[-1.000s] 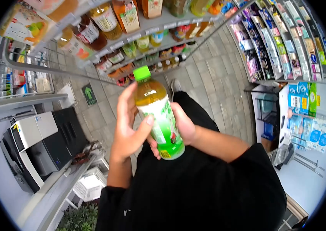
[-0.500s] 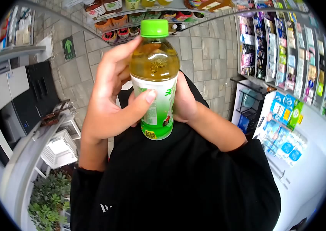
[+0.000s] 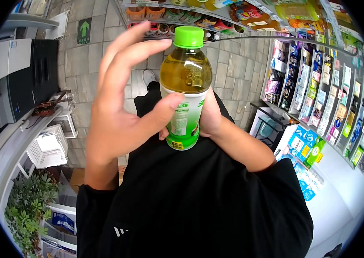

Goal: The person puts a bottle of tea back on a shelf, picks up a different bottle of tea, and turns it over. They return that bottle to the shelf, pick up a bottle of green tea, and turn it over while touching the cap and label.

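A plastic bottle of yellow-brown drink [image 3: 185, 71] stands upright in front of my chest, with a bright green cap and a white-and-green label. Behind its lower right side, my right hand [image 3: 211, 115] grips it, most of those fingers hidden by the bottle. My left hand [image 3: 115, 107] is open on the left side, its fingers spread and raised toward the cap. The left thumb reaches across the label's edge; whether it touches cannot be seen.
Ahead are shelves of drinks [image 3: 199, 15]. Racks of small packets [image 3: 315, 86] stand on the right, above blue packs [image 3: 304, 146]. On the left are a dark machine [image 3: 35, 81], a white basket [image 3: 48, 148] and a leafy plant [image 3: 29, 206]. Grey tiles [image 3: 100, 86] cover the floor.
My left hand's fingers have come away from the bottle and spread apart. The bottle has turned a little and shifted right in view, still in my right hand. The view has swung slightly.
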`<state>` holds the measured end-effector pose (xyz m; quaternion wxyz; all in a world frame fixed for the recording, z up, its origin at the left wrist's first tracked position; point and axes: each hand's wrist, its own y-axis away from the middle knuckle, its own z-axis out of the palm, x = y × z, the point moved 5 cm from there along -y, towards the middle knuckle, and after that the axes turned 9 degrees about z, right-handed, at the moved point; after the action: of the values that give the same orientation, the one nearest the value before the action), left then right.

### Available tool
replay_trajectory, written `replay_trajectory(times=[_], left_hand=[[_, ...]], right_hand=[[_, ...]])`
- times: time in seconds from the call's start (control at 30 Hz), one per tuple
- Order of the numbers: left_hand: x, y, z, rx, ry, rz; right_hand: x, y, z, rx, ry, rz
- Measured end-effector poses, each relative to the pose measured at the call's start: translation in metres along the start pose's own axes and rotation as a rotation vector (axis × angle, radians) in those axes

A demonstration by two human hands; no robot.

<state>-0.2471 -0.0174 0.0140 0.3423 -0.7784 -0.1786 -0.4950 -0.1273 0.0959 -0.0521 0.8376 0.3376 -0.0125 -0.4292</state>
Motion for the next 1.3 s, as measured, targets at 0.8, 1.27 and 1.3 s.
replay_trajectory(times=[0.8,1.27,1.3], left_hand=[[0.05,0.026,-0.022,0.052,-0.375,0.09],[0.052,0.035,-0.019,0.022,-0.32,0.01],[0.052,0.037,-0.019,0.023,-0.32,0.009]], right_hand=[[0.027,0.005,0.01,0.146,0.364,-0.071],[0.034,0.001,0.013,0.13,0.359,-0.048],[0.035,0.002,0.013,0.128,0.356,-0.046]])
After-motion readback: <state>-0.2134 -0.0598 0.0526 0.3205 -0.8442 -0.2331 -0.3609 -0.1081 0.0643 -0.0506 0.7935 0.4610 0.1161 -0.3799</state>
